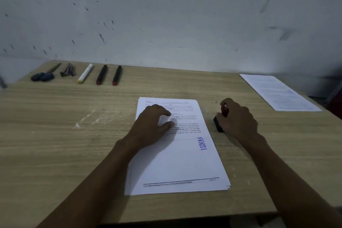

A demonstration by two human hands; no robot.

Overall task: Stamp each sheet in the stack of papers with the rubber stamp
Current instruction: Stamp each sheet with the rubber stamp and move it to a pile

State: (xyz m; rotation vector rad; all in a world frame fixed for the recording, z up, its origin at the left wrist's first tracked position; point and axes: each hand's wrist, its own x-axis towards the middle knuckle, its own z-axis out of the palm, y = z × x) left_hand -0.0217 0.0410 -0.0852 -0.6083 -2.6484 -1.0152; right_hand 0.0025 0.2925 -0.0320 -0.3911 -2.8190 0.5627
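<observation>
A stack of printed white sheets [183, 163] lies in the middle of the wooden table [64, 144]. Its top sheet carries a blue "LUNAS" stamp mark [203, 143] near the right edge. My left hand [151, 127] rests flat on the upper left part of the top sheet, fingers spread. My right hand [238, 118] is just right of the stack, closed around the rubber stamp [220, 122], which has a red handle and a black base standing on the table. Most of the stamp is hidden under my fingers.
A separate printed sheet [279, 91] lies at the table's far right corner. Along the far left edge lie scissors [44, 75], a small metal tool [67, 70], a white marker [85, 73] and two black markers [101, 74] [117, 75]. A marked wall stands behind.
</observation>
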